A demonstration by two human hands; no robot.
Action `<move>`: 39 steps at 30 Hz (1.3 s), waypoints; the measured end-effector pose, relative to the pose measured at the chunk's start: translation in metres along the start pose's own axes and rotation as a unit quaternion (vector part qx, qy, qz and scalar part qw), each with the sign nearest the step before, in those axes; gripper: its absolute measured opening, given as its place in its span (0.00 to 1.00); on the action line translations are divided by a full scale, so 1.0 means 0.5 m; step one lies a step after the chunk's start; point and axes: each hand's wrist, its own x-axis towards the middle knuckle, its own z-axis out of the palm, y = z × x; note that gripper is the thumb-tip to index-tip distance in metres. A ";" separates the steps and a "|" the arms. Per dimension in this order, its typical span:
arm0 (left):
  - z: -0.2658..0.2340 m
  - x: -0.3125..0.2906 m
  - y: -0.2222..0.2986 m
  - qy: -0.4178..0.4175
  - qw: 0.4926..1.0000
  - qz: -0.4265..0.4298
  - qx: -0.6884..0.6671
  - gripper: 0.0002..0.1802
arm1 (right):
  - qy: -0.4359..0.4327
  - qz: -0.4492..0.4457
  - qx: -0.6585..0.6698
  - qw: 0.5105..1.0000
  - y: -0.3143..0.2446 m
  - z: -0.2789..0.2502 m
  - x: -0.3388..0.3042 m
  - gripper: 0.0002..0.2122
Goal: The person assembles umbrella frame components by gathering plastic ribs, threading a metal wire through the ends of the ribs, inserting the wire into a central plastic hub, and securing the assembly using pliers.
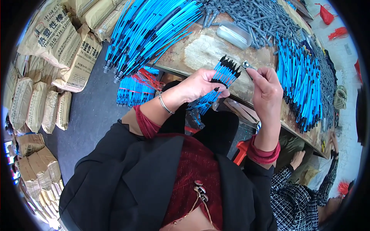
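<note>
My left hand (204, 82) is closed round a bundle of thin blue rods (224, 73) with black tips, fanned out in a row above the fingers. The rods' lower parts run down below the hand over my lap. To the right, my right hand (266, 86) is closed on a small tool with a shiny metal end (246, 64), which sticks out past thumb and forefinger towards the black tips, a little apart from them. The rest of this tool is hidden in the fist, so I cannot tell its exact kind.
On the worn wooden table (200, 52) lie blue rods (154, 30) at left, more blue rods (298, 81) at right, and a heap of grey plastic parts (250, 17). A clear plastic box (234, 35) stands between. Paper sacks (50, 38) line the left; a co-worker's sleeve (296, 200) is at right.
</note>
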 end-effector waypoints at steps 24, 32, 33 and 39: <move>-0.001 0.002 0.006 -0.021 0.999 -0.019 -0.022 0.13 | 0.009 -0.017 0.004 1.000 0.013 0.023 -0.002 0.08; -0.001 0.007 0.000 -0.032 0.999 -0.007 -0.021 0.11 | 0.052 0.088 0.161 0.982 0.008 0.063 -0.023 0.09; -0.002 0.008 -0.001 -0.033 0.999 -0.009 -0.020 0.11 | 0.058 0.083 0.171 0.980 0.008 0.068 -0.023 0.09; -0.003 0.005 0.008 -0.032 0.999 -0.018 -0.020 0.11 | 0.059 0.036 0.089 0.994 0.001 0.060 -0.012 0.09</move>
